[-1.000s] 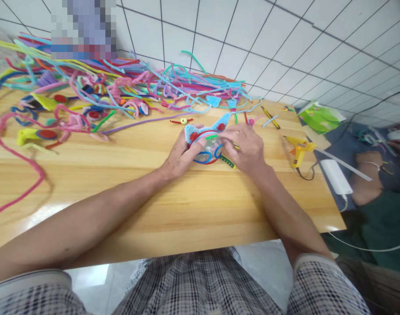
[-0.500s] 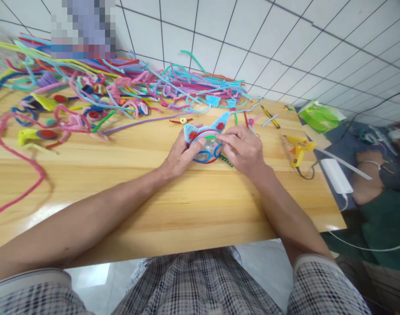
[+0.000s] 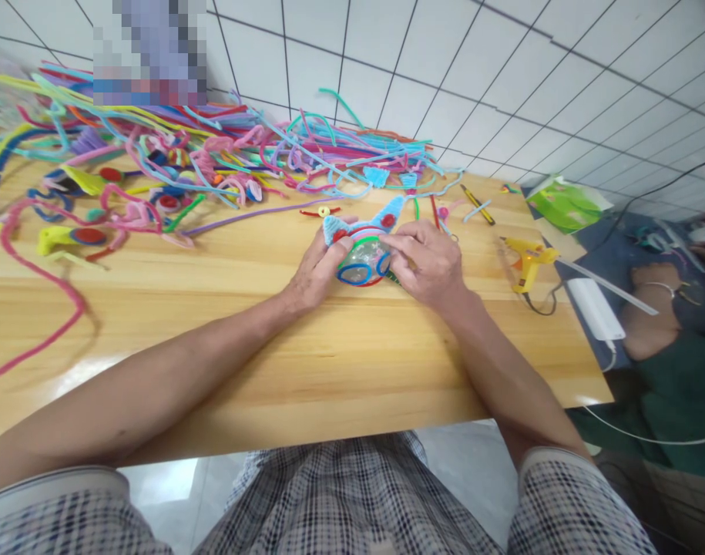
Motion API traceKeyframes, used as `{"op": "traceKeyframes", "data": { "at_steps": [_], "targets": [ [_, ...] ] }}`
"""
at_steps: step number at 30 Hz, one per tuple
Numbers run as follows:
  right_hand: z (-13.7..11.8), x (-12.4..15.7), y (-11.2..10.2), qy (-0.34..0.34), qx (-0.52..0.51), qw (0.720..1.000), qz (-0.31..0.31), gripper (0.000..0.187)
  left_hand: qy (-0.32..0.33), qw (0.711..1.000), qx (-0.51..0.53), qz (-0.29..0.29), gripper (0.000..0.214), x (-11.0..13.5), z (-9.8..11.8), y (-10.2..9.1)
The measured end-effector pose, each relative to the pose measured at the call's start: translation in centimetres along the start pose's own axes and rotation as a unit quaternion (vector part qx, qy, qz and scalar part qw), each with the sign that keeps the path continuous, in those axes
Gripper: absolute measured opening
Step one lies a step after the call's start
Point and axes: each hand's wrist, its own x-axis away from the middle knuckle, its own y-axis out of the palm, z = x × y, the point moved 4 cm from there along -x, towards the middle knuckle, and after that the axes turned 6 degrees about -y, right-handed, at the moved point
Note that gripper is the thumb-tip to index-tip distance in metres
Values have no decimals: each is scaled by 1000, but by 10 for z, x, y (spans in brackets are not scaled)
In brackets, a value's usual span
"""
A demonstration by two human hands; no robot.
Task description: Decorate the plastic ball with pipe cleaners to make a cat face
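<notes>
Holding one clear disc (image 3: 364, 254): light-blue ears (image 3: 394, 212), blue loops (image 3: 368, 267) attached; our left hand (image 3: 317, 270) clamps it, right hand (image 3: 428, 258) pinches its edge; completeness undetermined.

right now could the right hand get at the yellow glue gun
Probably yes: the glue gun lies on the table to the right of the right hand, with nothing visible blocking the way. That hand is busy at the round craft, though.

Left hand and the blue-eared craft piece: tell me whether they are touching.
Touching. The head view shows it plainly: the left hand holds the blue-eared craft piece by one side, its thumb overlapping the front rim.
</notes>
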Motion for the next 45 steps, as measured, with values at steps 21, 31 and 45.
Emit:
{"op": "traceKeyframes", "data": {
  "at_steps": [21, 31, 45],
  "targets": [
    [-4, 1, -2, -7, 6, 1000, -1, 39, -10, 1000, 0, -14, 81, -2, -2, 0],
    [-11, 13, -8, -10, -5, 1000, 17, 38, 5, 1000, 14, -1, 79, -3, 2, 3],
    [-15, 16, -5, 8, -109, 994, 30, 45, -4, 1000, 8, 0, 79, -4, -2, 0]
  ]
}}
